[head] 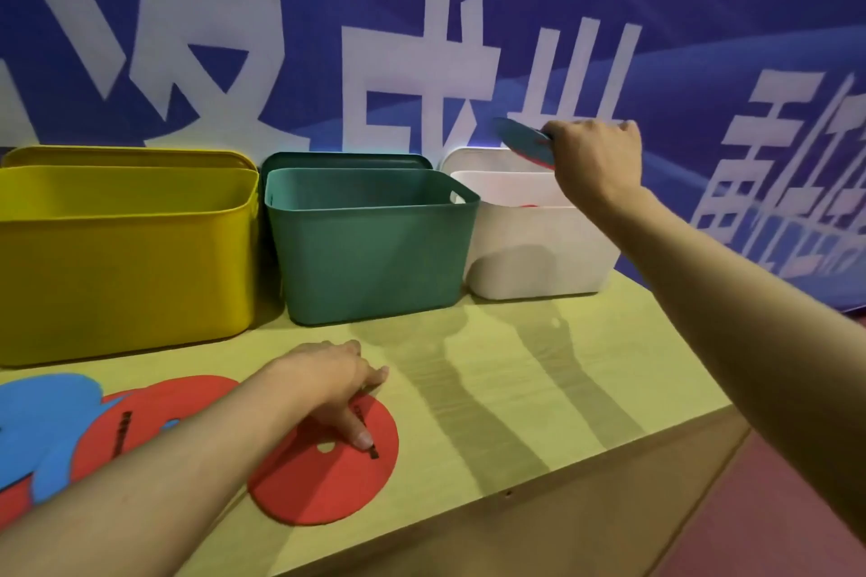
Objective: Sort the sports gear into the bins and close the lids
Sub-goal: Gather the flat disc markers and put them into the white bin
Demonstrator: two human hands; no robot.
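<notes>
Holding a flat disc (pixel 525 143) over the white bin (pixel 539 248) with my right hand (pixel 595 164), fingers curled round its edge, was how I kept it tilted above the opening, ready to drop. The disc looked teal on the upper face with a red edge lower down; exact colour was hard to call. A bit of red showed inside the white bin, so my guess was red gear belonged there.

My left hand (pixel 328 384) rested on a red disc (pixel 323 464) on the wooden table (pixel 515 412), thumb pressed flat near its centre hole, other fingers curled at its far edge. I couldn't tell whether they had it pinched or only touched it; probably lining up the next pick.

More red discs (pixel 140 417) and blue discs (pixel 42 426) lay overlapped at the left edge, unsorted.

The yellow bin (pixel 122 258), green bin (pixel 370 248) and white bin stood in a row at the wall, tops open. A matching lid stood behind each: yellow lid (pixel 126 156), green lid (pixel 347 159), white lid (pixel 473 159). Parked there, I'd judge, to keep the openings clear. Early in the job; no lid closed.
</notes>
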